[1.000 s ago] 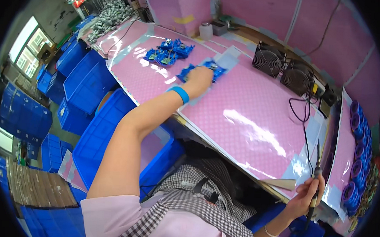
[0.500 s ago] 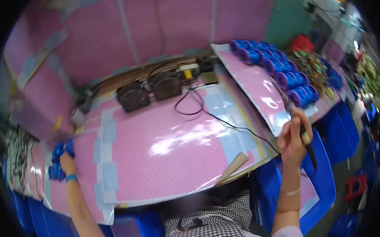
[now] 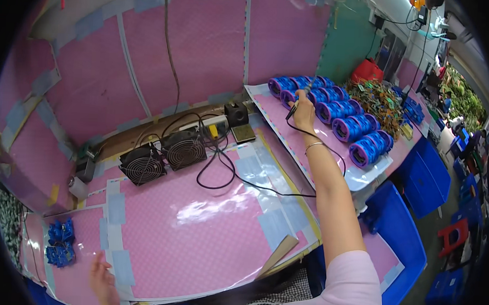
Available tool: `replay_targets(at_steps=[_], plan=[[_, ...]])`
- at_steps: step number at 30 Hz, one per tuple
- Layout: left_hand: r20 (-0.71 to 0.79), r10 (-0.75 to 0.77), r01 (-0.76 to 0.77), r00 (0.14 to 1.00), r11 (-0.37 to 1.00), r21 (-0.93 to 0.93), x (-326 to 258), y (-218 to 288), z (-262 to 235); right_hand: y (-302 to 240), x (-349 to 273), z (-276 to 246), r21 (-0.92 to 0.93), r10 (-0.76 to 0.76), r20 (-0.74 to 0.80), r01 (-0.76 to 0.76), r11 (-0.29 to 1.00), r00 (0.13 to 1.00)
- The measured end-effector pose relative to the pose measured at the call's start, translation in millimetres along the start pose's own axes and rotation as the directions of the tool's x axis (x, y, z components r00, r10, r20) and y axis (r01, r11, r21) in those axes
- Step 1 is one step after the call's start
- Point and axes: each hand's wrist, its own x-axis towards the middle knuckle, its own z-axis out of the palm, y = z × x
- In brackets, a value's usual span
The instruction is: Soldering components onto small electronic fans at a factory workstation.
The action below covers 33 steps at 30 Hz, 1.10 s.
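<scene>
My right hand (image 3: 303, 112) is stretched out over the far right of the bench, closed around a soldering iron (image 3: 294, 106) that trails a black cord. Its tip end reaches among the blue patterned cylinders with purple rims (image 3: 345, 110), which lie in rows on a pink-and-white board; contact cannot be made out. Low on the left, my left hand (image 3: 103, 281) is slightly blurred, fingers apart and holding nothing. Nearest to it lies a cluster of small blue parts (image 3: 60, 243) on the left side surface.
Two black fans (image 3: 165, 159) stand at the bench's back, beside a power strip (image 3: 219, 122) and looped black cable (image 3: 233, 176). A heap of small wired parts (image 3: 377, 101) lies beyond the cylinders, near a red container (image 3: 367, 70). Blue bins (image 3: 396, 235) stand at the right.
My left hand has let go of the small blue parts and moved back toward me. My right hand has carried the soldering iron forward and left to the cylinders. The view has shifted.
</scene>
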Motion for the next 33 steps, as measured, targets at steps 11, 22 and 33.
replay_targets(at_steps=[11,22,33], plan=[[0.195,0.069,-0.121,0.978,0.954,0.273,-46,-20,173,-164,-133,-128,0.446,-0.173,0.309,0.018,0.895,0.935],[0.296,0.202,-0.341,0.934,0.754,0.562,-89,-67,163,-246,-231,-199,0.691,-0.467,0.585,-0.107,0.714,0.663],[0.201,0.23,-0.306,0.952,0.725,0.617,-127,-64,146,-210,-245,-160,0.632,-0.43,0.464,0.051,0.773,0.774]])
